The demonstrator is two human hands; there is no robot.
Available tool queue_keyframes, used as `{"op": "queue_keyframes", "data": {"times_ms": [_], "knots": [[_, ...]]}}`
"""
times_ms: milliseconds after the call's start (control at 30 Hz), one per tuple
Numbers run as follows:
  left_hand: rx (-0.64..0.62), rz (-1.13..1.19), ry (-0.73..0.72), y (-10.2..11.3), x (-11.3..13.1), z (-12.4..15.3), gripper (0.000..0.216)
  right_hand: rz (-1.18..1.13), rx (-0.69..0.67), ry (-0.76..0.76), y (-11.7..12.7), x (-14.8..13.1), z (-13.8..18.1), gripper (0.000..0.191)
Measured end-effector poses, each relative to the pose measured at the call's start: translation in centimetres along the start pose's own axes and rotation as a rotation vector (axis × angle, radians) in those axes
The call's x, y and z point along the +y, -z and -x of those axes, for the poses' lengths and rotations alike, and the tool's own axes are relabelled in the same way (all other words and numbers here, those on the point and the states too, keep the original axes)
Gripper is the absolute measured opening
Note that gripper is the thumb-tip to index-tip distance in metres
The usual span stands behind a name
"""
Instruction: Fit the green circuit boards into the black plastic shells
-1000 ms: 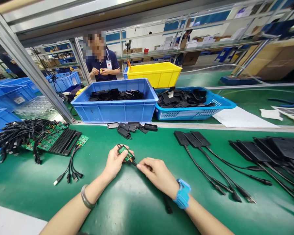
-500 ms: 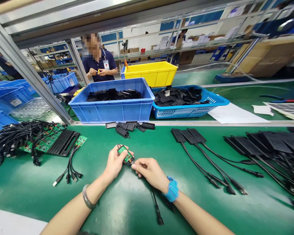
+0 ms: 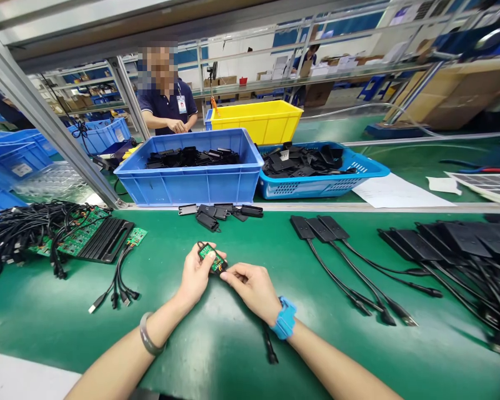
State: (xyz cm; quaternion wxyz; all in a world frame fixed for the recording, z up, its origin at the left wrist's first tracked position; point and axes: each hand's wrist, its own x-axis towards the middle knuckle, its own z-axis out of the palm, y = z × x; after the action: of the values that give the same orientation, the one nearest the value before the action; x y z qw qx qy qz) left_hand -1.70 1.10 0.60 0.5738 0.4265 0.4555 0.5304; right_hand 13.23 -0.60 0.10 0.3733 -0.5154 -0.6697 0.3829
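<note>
Lying at nine o'clock, cabled circuit boards (image 3: 83, 236) bunch together; near seven, the left hand (image 3: 195, 278) pinches a black-cased green circuit board (image 3: 217, 262); at six, the right hand (image 3: 252, 291) pinches its black cable (image 3: 270, 349) close by; around three, cabled black cases (image 3: 454, 240) lie heaped

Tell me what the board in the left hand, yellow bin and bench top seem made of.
Board in the left hand: probably stiff laminate, coated green with pale markings. Yellow bin: likely moulded plastic, smooth, with ribbed walls. Bench top: perhaps a rubber or vinyl mat, semi-gloss, from its blurred light reflections.
</note>
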Motion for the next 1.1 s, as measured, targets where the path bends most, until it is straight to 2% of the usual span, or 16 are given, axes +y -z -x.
{"op": "queue_keyframes", "data": {"times_ms": [167, 300, 367, 500, 567, 733, 800, 900, 967, 1100], "knots": [[0.009, -0.102, -0.090, -0.2, 0.2, 0.4, 0.034, 0.013, -0.101, -0.115, 0.4, 0.4, -0.6, 0.032], [0.033, -0.158, -0.130, -0.5, 0.1, 1.0, 0.029, 0.072, -0.133, -0.141, 0.6, 0.5, -1.0, 0.034], [0.030, -0.126, -0.104, -0.6, -0.1, 1.0, 0.030, 0.088, -0.130, -0.119, 0.6, 0.5, -1.0, 0.035], [0.019, 0.018, 0.044, -0.8, -0.4, 0.4, 0.033, 0.140, -0.144, -0.019, 0.4, 0.4, -0.8, 0.043], [0.032, 0.011, 0.057, -0.7, -0.5, 0.2, 0.033, 0.166, -0.128, 0.028, 0.3, 0.3, -0.7, 0.044], [0.018, -0.079, 0.064, -0.4, -0.4, 0.0, 0.037, 0.172, 0.007, 0.165, 0.5, 0.4, -0.5, 0.029], [0.001, -0.041, 0.076, -0.3, -0.5, -0.1, 0.038, 0.155, 0.027, 0.161, 0.7, 0.6, -0.8, 0.023], [0.010, 0.054, 0.090, 0.0, -0.8, -0.5, 0.040, 0.264, -0.060, 0.099, 1.2, 1.0, -2.5, 0.009], [0.021, 0.086, 0.102, 0.2, -1.0, -0.8, 0.043, 0.399, -0.103, 0.087, 1.9, 1.1, -4.7, 0.013], [0.040, 0.105, 0.130, 0.4, -1.1, -1.2, 0.048, 0.572, -0.020, 0.117, 2.4, 0.2, -10.5, 0.022]]}}
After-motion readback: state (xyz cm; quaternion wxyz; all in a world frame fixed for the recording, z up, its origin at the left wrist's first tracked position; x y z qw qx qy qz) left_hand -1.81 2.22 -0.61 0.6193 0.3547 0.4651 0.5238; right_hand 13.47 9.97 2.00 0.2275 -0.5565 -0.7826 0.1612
